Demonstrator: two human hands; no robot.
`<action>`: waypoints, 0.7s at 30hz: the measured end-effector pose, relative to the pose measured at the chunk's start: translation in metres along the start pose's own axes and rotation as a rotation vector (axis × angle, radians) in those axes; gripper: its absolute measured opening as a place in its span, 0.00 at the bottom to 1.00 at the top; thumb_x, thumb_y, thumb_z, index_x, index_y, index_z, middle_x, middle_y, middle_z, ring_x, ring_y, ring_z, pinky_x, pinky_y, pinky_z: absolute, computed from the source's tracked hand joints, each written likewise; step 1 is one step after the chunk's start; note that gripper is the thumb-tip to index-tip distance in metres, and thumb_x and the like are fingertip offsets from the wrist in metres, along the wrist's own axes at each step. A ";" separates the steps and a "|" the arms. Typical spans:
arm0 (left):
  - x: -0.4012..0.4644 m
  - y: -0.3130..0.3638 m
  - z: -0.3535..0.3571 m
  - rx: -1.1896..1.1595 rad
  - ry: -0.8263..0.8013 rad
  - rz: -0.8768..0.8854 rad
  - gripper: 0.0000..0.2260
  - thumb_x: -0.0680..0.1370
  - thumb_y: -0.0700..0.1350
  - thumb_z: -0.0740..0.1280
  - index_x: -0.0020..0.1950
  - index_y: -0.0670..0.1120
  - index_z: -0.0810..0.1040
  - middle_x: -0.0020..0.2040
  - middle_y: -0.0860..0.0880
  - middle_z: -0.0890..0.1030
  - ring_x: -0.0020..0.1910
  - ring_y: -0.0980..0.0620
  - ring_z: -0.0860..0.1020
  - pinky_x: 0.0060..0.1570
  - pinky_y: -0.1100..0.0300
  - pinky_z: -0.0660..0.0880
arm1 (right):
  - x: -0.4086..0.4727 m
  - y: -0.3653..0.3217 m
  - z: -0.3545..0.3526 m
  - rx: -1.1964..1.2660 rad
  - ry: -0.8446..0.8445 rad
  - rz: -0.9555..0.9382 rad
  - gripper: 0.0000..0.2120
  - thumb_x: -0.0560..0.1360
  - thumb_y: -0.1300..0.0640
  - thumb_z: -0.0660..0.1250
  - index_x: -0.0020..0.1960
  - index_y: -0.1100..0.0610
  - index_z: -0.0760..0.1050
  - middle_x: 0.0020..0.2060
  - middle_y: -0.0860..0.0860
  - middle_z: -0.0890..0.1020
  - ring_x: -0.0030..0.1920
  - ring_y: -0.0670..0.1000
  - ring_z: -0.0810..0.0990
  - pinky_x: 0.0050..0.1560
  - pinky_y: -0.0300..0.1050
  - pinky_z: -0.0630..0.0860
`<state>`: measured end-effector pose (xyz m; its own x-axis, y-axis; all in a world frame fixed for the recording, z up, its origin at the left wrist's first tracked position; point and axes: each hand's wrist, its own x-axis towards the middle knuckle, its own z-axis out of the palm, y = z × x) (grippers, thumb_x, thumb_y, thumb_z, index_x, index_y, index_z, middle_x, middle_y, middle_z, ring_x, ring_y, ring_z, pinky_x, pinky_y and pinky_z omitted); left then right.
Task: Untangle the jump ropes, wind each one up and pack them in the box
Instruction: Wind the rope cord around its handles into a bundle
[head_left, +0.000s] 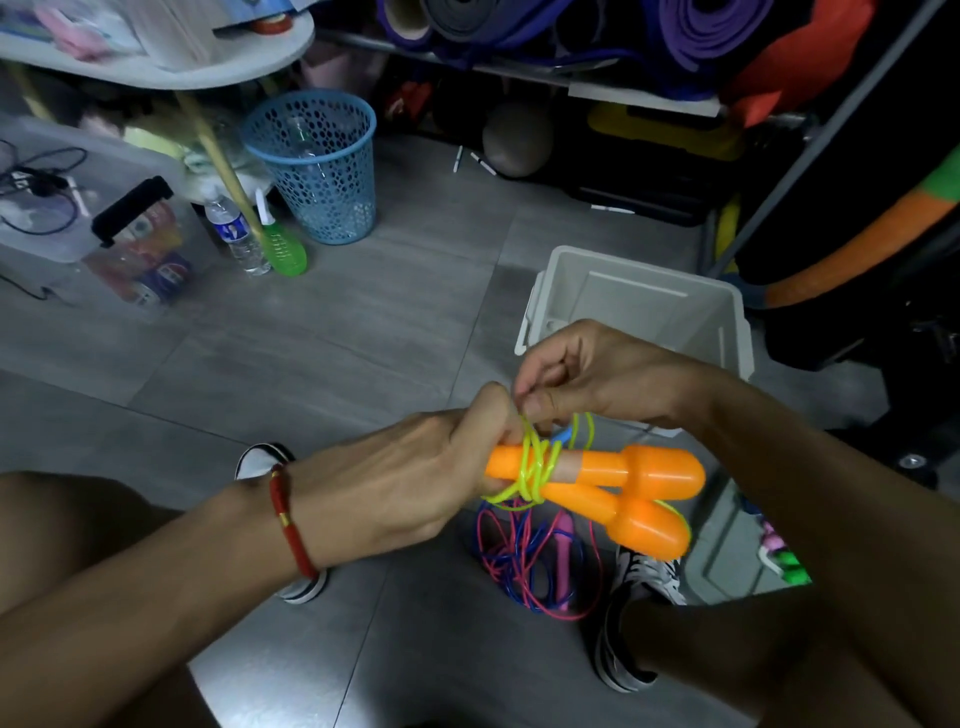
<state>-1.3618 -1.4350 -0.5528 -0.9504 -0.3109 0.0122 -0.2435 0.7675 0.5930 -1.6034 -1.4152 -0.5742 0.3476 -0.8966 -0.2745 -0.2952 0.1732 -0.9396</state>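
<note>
Landmark: the white box (644, 312) stood open on the grey floor, beyond your hands.
Blue basket (317, 166): it stood well to the left of the white box and farther from you, with a water bottle (239, 234) and a green bottle (280, 244) just to its left.
Left hand (410, 478): you had it curled around the thin ends of the two orange handles (613, 488), below and left of the white box; a red cord bracelet (288, 519) sat on that wrist.
Yellow-green rope (530, 467): it was wound around the two handles, which lay side by side, just nearer you than the white box.
Right hand (592, 379): your fingertips pinched a strand of the yellow-green rope above the handles, in front of the white box's near wall.
Pink and blue ropes (524, 561): they lay in a loose tangle on the floor between your shoes, nearer you than the white box.
</note>
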 end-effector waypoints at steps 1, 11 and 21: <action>-0.002 -0.003 -0.001 -0.055 0.081 0.024 0.11 0.81 0.47 0.60 0.57 0.56 0.58 0.40 0.52 0.74 0.37 0.53 0.73 0.35 0.68 0.67 | 0.000 0.001 0.002 -0.004 -0.011 0.007 0.05 0.72 0.55 0.74 0.46 0.55 0.84 0.38 0.52 0.86 0.38 0.48 0.80 0.41 0.43 0.76; 0.006 -0.061 0.001 -0.759 0.395 -0.246 0.04 0.78 0.44 0.65 0.48 0.45 0.74 0.34 0.57 0.72 0.31 0.61 0.67 0.31 0.69 0.66 | -0.008 0.011 0.026 -0.106 0.115 -0.046 0.10 0.81 0.51 0.65 0.53 0.53 0.83 0.38 0.59 0.81 0.39 0.51 0.76 0.43 0.51 0.72; 0.018 -0.082 0.027 -0.307 0.481 -0.369 0.06 0.77 0.47 0.64 0.51 0.46 0.76 0.33 0.54 0.73 0.31 0.55 0.68 0.35 0.57 0.65 | -0.005 0.007 0.065 -0.260 0.509 0.103 0.17 0.83 0.52 0.61 0.38 0.51 0.81 0.27 0.49 0.73 0.27 0.45 0.69 0.33 0.43 0.68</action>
<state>-1.3645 -1.4884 -0.6227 -0.6064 -0.7911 0.0801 -0.4017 0.3917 0.8278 -1.5492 -1.3831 -0.5923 -0.1474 -0.9746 -0.1687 -0.5357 0.2220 -0.8147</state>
